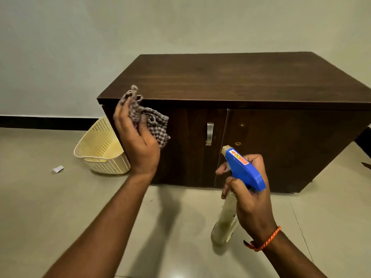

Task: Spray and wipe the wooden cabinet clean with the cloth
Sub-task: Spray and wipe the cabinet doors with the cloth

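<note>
Squarely ahead, against a pale wall: the dark brown wooden cabinet (230, 81), low and broad, two doors below a flat top, one brushed metal handle (209, 134) on the left door, the right door showing only small screw holes. Top surface bare, no wet sheen readable on top or doors, so likely nothing sprayed yet, though the light is too dim to be sure. Beside the cabinet's left flank, on the pale tiled floor (40, 197), a cream perforated plastic basket (100, 145), tipped toward the cabinet; further left, a small scrap of white paper (58, 169).

Step in hand, by the look of it: the spray, about to begin. Right hand (251, 195) wrapped around the neck of a clear plastic spray bottle with a blue trigger head (244, 169), fingers curled close, forefinger hooked over the trigger, nozzle aimed at the door seam, near but apart from the wood. Orange braided thread (265, 240) around that wrist. Left hand (138, 141) raised at the front left corner, thumb and bent fingers pinching a bunched grey-and-white checked cloth (152, 125), held just before the left door; touching or not, cannot tell.

Next: squeeze the trigger with the nozzle level and square to the panel, then bring the cloth flat onto the wetted wood, opened out rather than bunched, and wipe before runs reach the floor
</note>
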